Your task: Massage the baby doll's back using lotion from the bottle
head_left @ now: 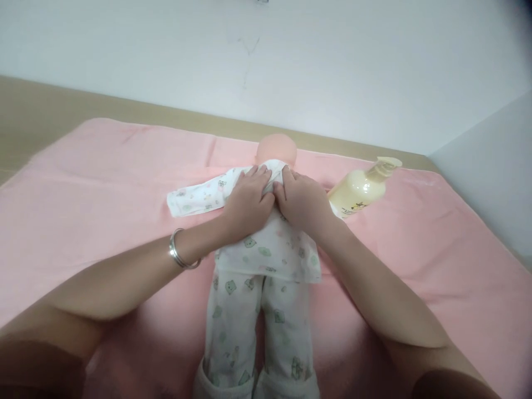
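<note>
A baby doll lies on a pink sheet, its bare head away from me and its face not visible. It wears a white printed shirt and matching trousers. On the left side of the shirt's upper part rests my left hand, fingers stretched out flat and a little apart. My right hand is at the collar's right side, its fingers bent around the cloth. Both thumbs come close together at the middle. One sleeve spreads out to the left; the right sleeve is mostly hidden behind my right hand.
A pale yellow pump bottle leans or lies tilted just right of the doll, close to my right forearm. The pink sheet covers a wooden surface that ends at a white wall. A silver bangle circles my left wrist.
</note>
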Demonstrator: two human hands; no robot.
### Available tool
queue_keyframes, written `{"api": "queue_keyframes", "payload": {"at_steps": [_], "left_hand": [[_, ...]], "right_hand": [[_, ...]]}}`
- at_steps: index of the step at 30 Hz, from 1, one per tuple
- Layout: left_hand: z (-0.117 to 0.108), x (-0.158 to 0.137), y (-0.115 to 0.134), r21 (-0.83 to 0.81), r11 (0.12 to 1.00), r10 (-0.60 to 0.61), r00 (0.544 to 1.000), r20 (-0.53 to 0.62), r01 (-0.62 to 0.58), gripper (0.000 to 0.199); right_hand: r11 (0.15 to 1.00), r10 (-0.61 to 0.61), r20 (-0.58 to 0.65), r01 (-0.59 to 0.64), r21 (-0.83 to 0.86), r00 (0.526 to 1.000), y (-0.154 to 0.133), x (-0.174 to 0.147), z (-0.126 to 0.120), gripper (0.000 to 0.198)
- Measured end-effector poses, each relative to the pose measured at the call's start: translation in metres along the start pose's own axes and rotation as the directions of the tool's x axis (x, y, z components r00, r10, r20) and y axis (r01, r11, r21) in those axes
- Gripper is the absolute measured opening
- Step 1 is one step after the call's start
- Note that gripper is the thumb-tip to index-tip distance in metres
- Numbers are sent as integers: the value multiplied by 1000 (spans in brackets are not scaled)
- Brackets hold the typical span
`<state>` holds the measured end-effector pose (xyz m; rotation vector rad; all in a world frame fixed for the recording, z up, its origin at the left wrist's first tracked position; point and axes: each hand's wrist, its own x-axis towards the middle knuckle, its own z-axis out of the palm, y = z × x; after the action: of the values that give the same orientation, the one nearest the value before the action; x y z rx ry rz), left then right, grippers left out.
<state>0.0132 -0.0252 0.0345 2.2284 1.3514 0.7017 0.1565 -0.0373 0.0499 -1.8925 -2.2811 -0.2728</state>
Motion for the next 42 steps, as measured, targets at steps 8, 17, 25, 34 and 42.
{"api": "queue_keyframes", "payload": {"at_steps": [8, 17, 25, 34, 42], "left_hand": [[-1, 21, -17, 57, 998, 22, 997, -70, -18, 40], [-18, 3, 11, 3, 1000, 11, 999, 39, -12, 28], [-14, 12, 0, -63, 998, -28, 999, 21, 30, 37], [1, 13, -10, 132, 991, -20, 999, -25, 24, 51], [-15, -5, 16, 35, 999, -2, 992, 125, -2, 50]], "right_hand": [[987, 36, -21, -39, -154, 999, -29, -30, -15, 42], [999, -33, -61, 34, 26, 998, 7, 3, 17, 50], [993, -1, -87, -10, -119, 996, -18, -21, -4, 40], [996, 52, -27, -53, -67, 998, -12, -13, -8, 39], [993, 47, 74, -38, -114, 996, 4, 1, -4, 38]]}}
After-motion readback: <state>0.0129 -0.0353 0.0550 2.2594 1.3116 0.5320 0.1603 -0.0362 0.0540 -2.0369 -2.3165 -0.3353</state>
